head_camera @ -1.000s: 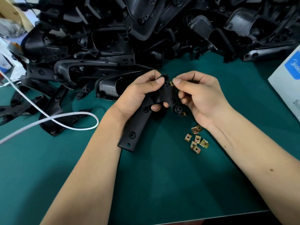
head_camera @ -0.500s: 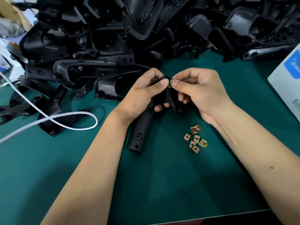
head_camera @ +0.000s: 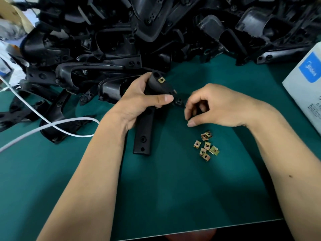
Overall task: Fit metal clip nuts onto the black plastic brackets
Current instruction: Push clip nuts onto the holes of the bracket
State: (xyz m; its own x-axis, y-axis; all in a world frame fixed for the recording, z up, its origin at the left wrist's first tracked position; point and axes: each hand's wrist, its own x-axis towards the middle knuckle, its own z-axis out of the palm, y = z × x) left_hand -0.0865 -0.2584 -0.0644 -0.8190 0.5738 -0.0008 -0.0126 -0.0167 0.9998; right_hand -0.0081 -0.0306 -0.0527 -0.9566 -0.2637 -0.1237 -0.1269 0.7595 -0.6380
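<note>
My left hand (head_camera: 142, 100) grips a black plastic bracket (head_camera: 145, 129) around its upper part, with the long flat end reaching toward me over the green mat. A brass clip nut (head_camera: 161, 80) sits fitted on the bracket's top end. To the right of the bracket, my right hand (head_camera: 213, 106) hovers with fingers curled and thumb near the forefinger; I cannot see anything between them. Several loose brass clip nuts (head_camera: 206, 146) lie in a small cluster on the mat just below my right hand.
A large heap of black plastic brackets (head_camera: 121, 40) fills the back of the green mat (head_camera: 173, 197). A white cable (head_camera: 52, 126) loops across the left side. A white box with a blue logo (head_camera: 307, 80) stands at the right edge.
My right hand has let go of the bracket's top and dropped toward the loose nuts. The fitted clip nut now shows on the bracket, which my left hand has tilted.
</note>
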